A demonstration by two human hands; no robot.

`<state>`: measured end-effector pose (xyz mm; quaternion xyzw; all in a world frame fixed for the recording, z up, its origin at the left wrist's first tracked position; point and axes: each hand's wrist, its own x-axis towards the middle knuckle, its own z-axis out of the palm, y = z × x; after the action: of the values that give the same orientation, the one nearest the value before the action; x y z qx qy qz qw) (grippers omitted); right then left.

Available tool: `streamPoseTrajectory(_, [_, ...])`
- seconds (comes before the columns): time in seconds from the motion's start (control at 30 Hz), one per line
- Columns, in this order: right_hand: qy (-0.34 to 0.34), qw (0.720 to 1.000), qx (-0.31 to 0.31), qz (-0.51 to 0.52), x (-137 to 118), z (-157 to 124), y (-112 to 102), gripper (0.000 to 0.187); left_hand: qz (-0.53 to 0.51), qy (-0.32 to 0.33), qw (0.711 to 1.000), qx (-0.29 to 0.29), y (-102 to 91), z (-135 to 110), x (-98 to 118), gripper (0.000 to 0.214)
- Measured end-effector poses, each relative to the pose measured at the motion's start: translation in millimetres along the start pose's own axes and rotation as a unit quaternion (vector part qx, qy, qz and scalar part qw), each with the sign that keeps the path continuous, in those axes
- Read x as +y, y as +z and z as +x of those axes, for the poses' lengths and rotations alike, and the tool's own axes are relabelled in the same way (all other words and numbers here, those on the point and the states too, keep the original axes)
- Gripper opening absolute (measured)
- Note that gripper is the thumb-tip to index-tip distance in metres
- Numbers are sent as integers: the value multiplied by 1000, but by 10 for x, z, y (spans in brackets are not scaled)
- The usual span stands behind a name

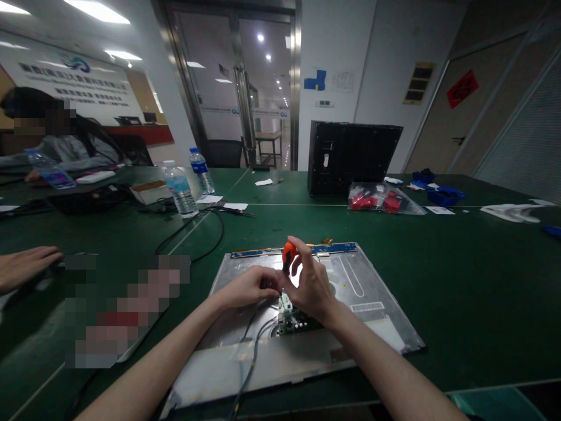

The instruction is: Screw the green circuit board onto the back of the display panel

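An orange and black screwdriver (pixel 288 255) stands nearly upright in my right hand (pixel 314 287), with the index finger over the top of its handle. Its lower end is hidden behind my fingers. Beside it, my left hand (pixel 252 285) is closed, its fingertips pressed together close to the screwdriver; what they pinch, if anything, does not show. Below both hands lies a small green circuit board (pixel 290 323) on the silvery back of a flat display panel (pixel 372 278). Dark cables (pixel 254 359) run from the board toward the near edge. A blue strip board (pixel 339 248) lines the panel's far edge.
Two water bottles (pixel 180 190) stand at the back left. Beyond the panel are a black monitor (pixel 353 158) and a clear bag (pixel 385 200) of red pieces. Blue trays (pixel 446 195) sit far right. A co-worker's hand (pixel 30 266) rests at left; another person (pixel 74 137) sits behind.
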<state>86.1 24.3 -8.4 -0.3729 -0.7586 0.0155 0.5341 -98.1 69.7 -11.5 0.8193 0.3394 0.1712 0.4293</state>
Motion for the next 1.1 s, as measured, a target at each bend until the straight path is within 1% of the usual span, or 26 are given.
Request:
streamPoseTrajectory(0.17, [-1,1000,-2,-9,32,5,14,64,-4,-10,1000,4,13,1,-19,8])
streamPoseTrajectory(0.3, [-3,1000,-4,-1,11,17,12,66,-12,-13,1000,-1,8,2,-42,9])
streamPoseTrajectory(0.4, [8,1000,-2,5,-10,13,16,68,-18,-12,1000,-6,2,2,-53,11])
streamPoseTrajectory(0.53, [13,1000,7,8,-26,6,10,64,-6,-14,1000,-4,2,2,-76,13])
streamPoseTrajectory(0.67, [1,1000,5,3,-19,16,-1,62,-13,-8,1000,-5,10,2,-86,12])
streamPoseTrajectory(0.83, [-17,1000,6,-2,12,24,0,65,-13,-3,1000,-4,13,-4,-41,8])
streamPoseTrajectory(1.0, [-14,1000,-8,-10,12,13,11,67,-4,-2,1000,0,3,1,-18,8])
streamPoseTrajectory(1.1, [-3,1000,-9,5,1,6,18,70,-3,0,1000,-4,-1,4,-35,8])
